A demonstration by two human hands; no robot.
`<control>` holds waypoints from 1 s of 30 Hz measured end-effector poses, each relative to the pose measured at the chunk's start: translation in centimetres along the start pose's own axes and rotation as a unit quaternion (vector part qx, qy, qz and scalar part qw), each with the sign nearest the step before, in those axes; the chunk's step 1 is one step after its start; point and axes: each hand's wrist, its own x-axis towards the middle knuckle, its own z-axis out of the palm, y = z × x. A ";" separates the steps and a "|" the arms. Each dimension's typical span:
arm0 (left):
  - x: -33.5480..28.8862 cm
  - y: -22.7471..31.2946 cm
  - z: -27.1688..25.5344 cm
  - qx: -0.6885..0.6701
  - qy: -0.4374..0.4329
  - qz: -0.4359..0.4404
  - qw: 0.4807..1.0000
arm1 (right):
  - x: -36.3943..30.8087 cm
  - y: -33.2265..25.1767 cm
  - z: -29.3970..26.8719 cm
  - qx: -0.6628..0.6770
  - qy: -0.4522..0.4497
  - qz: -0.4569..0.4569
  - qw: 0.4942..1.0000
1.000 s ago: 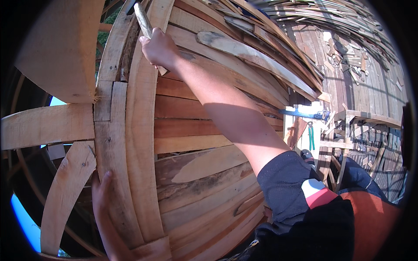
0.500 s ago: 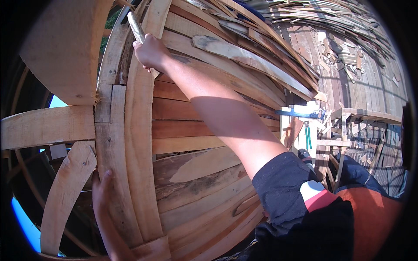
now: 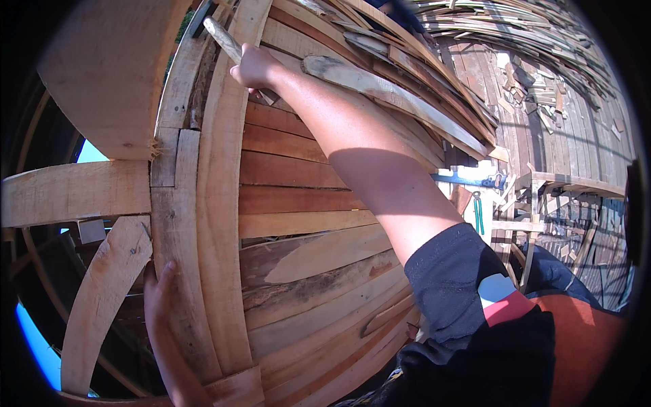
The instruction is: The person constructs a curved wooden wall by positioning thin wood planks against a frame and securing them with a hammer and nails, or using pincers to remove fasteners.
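Note:
At the upper left, my right hand (image 3: pixel 260 68) is closed round a pale wooden tool handle (image 3: pixel 224 37), which slants up and left over the beam. A dark metal piece (image 3: pixel 197 18) shows beside the handle's far end; whether it belongs to the tool is unclear. Lower down, my left hand (image 3: pixel 159 292) grips the left edge of the upright wooden beam (image 3: pixel 175 230), thumb on its face and the other fingers mostly hidden. A wide pale plank (image 3: pixel 222 203) runs along the beam's right side, beside planking (image 3: pixel 298 200) of brown and reddish boards.
Curved timbers (image 3: pixel 102 298) and a thick block (image 3: pixel 112 88) stand at left. Long loose boards (image 3: pixel 400 95) lie at upper right. Farther right are a handsaw (image 3: pixel 468 179), green-handled pliers (image 3: pixel 478 211), a wooden trestle (image 3: pixel 576 180) and piled strips (image 3: pixel 515 27).
My right hand has moved slightly up and right with the handle, and the forearm has shifted right. My left hand keeps its place on the beam.

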 end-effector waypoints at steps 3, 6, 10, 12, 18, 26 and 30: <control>0.3 -0.6 0.0 -0.004 0.004 -0.013 1.000 | 2.0 0.5 -1.6 -0.083 -0.002 0.020 0.996; 0.1 -1.1 -0.1 -0.004 0.018 -0.004 1.000 | 3.2 1.2 -2.9 -0.077 0.026 0.037 0.996; -0.6 1.1 0.5 -0.014 0.022 -0.024 0.999 | 4.5 3.6 -4.2 -0.096 0.053 -0.020 0.994; -1.0 1.1 0.7 -0.022 0.030 -0.022 0.999 | 4.6 4.4 -4.7 -0.056 0.069 -0.043 0.995; -0.7 1.5 0.9 0.037 0.054 -0.028 0.997 | 8.5 8.2 -5.0 -0.038 0.044 -0.090 0.994; -1.1 0.1 0.6 -0.009 0.085 -0.054 0.995 | 11.4 9.4 -5.2 -0.055 -0.039 -0.116 0.991; -0.9 1.4 1.4 -0.034 0.083 -0.053 0.995 | 12.4 9.4 -6.0 0.065 0.022 -0.072 0.995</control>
